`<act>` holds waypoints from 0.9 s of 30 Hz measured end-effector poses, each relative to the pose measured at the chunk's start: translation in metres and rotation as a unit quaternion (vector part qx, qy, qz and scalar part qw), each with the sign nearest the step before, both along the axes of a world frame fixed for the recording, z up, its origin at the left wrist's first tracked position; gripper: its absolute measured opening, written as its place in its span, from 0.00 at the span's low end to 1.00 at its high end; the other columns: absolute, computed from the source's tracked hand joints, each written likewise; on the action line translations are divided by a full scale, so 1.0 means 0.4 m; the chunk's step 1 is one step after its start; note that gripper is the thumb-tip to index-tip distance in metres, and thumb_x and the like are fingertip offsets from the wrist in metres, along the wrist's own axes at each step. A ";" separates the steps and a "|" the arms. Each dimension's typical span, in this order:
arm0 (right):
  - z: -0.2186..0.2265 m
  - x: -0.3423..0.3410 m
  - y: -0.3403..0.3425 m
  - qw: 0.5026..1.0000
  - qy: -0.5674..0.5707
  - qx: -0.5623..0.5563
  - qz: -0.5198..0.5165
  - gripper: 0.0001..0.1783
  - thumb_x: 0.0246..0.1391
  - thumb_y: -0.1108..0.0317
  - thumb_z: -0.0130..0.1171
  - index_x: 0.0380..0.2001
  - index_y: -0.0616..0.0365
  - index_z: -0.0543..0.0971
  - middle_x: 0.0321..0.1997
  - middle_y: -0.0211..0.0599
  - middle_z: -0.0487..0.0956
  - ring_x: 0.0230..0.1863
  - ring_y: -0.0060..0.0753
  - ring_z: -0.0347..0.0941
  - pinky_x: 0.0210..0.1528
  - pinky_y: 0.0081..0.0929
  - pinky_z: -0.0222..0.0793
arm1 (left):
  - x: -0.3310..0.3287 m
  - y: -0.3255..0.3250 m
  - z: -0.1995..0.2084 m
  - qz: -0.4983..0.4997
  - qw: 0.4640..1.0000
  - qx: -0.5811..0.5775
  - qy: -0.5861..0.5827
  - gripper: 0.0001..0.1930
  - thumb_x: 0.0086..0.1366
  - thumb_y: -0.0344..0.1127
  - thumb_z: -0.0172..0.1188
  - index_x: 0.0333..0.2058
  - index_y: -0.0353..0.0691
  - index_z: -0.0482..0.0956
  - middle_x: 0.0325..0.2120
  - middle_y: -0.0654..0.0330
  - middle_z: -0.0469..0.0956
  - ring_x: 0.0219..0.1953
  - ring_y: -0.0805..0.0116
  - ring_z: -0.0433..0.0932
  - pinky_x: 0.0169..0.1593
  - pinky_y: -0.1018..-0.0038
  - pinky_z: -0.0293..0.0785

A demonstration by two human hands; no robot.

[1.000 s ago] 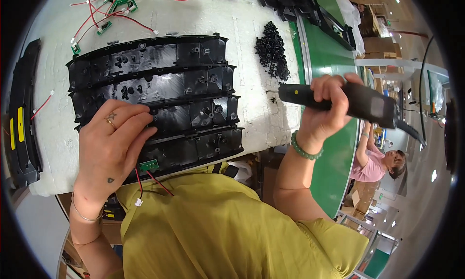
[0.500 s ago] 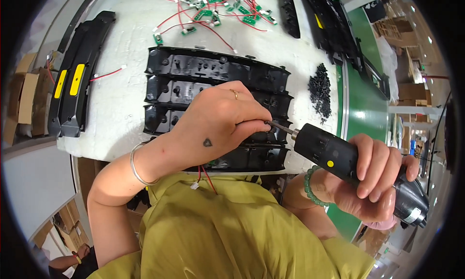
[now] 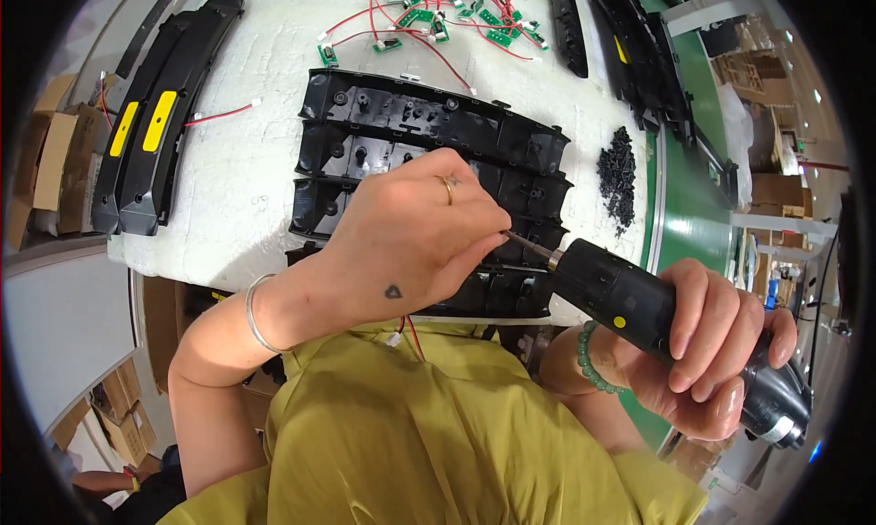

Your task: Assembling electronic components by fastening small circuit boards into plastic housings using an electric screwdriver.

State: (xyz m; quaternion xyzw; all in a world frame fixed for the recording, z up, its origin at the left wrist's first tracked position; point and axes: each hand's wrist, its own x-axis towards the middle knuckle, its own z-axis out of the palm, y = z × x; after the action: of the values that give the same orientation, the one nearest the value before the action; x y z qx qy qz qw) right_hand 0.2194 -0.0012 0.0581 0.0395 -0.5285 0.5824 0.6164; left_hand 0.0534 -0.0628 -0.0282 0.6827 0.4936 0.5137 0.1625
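Note:
My right hand (image 3: pixel 712 352) is wrapped around a black electric screwdriver (image 3: pixel 607 292) with a yellow dot, its bit pointing left. My left hand (image 3: pixel 415 228) pinches its thumb and forefinger together right at the bit's tip; whatever lies between them is too small and covered to make out. Under my left hand, several long black plastic housings (image 3: pixel 420 110) lie side by side, their hollow, ribbed insides up. The left hand hides their middle. A red and black wire pair with a white connector (image 3: pixel 393 339) hangs from the nearest housing, against my clothing.
A heap of small black screws (image 3: pixel 617 178) lies right of the housings. Green circuit boards with red wires (image 3: pixel 420 16) are piled at the far side. Black housings with yellow labels (image 3: pixel 196 60) rest at the left; more black parts (image 3: pixel 630 41) lie far right, beside a green surface (image 3: pixel 689 197).
The view has shifted, so the housings sit a little farther right and up in it. My hands keep the same pose, pinch and screwdriver bit still together.

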 end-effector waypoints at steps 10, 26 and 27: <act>-0.045 -0.054 -0.027 0.992 0.026 0.086 0.088 0.19 0.33 0.78 0.63 0.30 0.49 0.69 0.11 0.16 0.69 0.11 0.09 0.64 0.18 0.07 0.64 | -0.023 -0.074 0.000 0.078 0.989 -0.021 0.126 0.15 0.44 0.23 0.62 0.34 0.39 0.78 0.30 0.61 0.78 0.35 0.58 0.75 0.35 0.71 0.75; -0.101 -0.108 -0.015 0.957 -0.240 0.098 0.128 0.19 0.45 0.72 0.53 0.42 0.49 0.63 0.15 0.21 0.66 0.14 0.16 0.61 0.22 0.16 0.56 | -0.086 -0.091 -0.085 0.088 0.978 -0.119 0.148 0.08 0.46 0.32 0.65 0.27 0.40 0.80 0.50 0.56 0.70 0.59 0.50 0.58 0.58 0.53 0.54; -0.102 -0.107 -0.013 0.956 -0.245 0.101 0.126 0.19 0.45 0.72 0.53 0.42 0.49 0.63 0.15 0.20 0.65 0.14 0.16 0.61 0.22 0.16 0.56 | -0.086 -0.089 -0.086 0.090 0.978 -0.120 0.146 0.08 0.46 0.32 0.65 0.27 0.40 0.80 0.50 0.56 0.70 0.59 0.50 0.58 0.58 0.53 0.54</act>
State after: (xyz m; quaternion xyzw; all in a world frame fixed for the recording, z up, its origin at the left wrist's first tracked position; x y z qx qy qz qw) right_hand 0.1765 -0.0064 0.0174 0.0243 -0.7104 0.5906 0.3821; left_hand 0.0191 -0.0985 -0.0628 0.6786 0.6292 0.3584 0.1229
